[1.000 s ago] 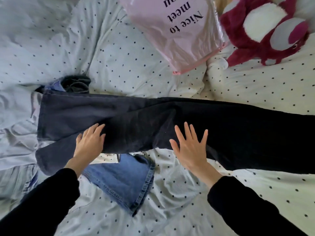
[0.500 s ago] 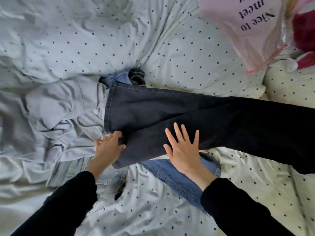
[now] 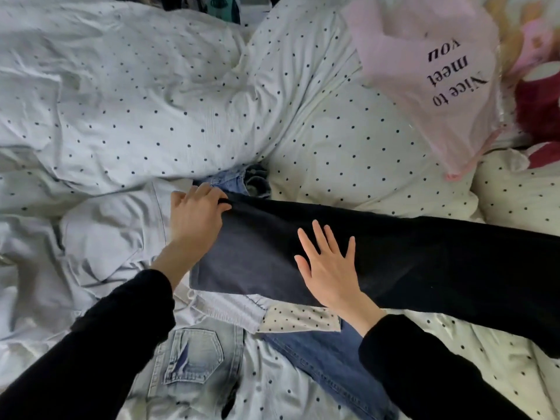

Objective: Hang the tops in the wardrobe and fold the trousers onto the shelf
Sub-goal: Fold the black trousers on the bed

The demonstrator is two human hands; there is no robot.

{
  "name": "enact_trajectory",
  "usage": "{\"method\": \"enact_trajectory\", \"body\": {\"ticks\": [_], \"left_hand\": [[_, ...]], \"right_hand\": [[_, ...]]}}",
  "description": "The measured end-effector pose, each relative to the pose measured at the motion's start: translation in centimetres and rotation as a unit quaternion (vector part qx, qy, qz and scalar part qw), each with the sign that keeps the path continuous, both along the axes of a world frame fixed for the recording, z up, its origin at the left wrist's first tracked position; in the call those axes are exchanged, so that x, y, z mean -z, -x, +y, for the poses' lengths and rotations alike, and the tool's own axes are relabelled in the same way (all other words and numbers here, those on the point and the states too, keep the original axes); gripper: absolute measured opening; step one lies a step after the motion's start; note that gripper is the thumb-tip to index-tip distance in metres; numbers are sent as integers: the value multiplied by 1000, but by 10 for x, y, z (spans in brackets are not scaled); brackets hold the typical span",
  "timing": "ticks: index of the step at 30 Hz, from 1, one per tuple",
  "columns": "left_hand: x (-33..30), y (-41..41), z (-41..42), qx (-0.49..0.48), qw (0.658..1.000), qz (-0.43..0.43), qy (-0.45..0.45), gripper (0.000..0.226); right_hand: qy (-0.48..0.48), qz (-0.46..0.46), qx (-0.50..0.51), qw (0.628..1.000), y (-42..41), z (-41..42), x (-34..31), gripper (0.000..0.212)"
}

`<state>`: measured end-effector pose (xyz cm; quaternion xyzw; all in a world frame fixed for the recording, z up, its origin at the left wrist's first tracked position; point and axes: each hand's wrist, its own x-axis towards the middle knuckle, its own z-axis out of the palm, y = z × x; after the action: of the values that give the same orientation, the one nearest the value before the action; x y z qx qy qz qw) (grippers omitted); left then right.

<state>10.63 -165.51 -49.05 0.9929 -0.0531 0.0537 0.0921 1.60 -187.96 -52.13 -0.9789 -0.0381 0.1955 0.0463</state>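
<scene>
Dark trousers [image 3: 409, 256] lie stretched across the bed, legs running off to the right. My left hand [image 3: 195, 218] grips the hem end of the dark trousers at its upper corner, fingers curled over the edge. My right hand [image 3: 328, 268] lies flat with spread fingers on the trouser leg, pressing it down. Under them lie blue jeans [image 3: 327, 356], light-washed jeans [image 3: 194, 362] with a back pocket showing, and a pale grey garment [image 3: 115, 234] to the left.
A dotted white duvet [image 3: 169, 95] covers the bed, bunched at the back. A pink plastic bag [image 3: 424, 71] printed with words lies at the upper right, beside a red plush toy [image 3: 539, 110]. More dark and blue cloth [image 3: 254, 183] peeks out behind the trousers.
My left hand moved up along the trouser hem from its lower corner to its upper corner and took hold there. The view shifted left and nearer. My right hand stays flat on the leg.
</scene>
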Motion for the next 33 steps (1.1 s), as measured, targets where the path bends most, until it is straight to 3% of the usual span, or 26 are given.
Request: {"method": "enact_trajectory", "body": {"ticks": [3, 10, 15, 20, 26, 29, 33], "left_hand": [[15, -24, -6, -29, 999, 21, 16, 20], [61, -28, 3, -86, 991, 94, 39, 24], [79, -24, 4, -75, 996, 41, 36, 20], [72, -18, 13, -41, 997, -53, 36, 13], [63, -20, 19, -37, 995, -65, 62, 13], [60, -23, 17, -46, 994, -49, 88, 15], [54, -32, 16, -50, 985, -52, 154, 18]], "right_hand": [[-8, -33, 4, 999, -20, -2, 8, 58], [-52, -16, -14, 998, -48, -6, 38, 85], [-104, -45, 58, 992, -65, -14, 37, 42], [-98, 11, 33, 995, -78, -9, 30, 39], [-176, 4, 35, 984, -90, -2, 12, 23], [-127, -71, 35, 989, -95, 0, 5, 24], [-73, -331, 22, 941, -95, 3, 9, 12]]}}
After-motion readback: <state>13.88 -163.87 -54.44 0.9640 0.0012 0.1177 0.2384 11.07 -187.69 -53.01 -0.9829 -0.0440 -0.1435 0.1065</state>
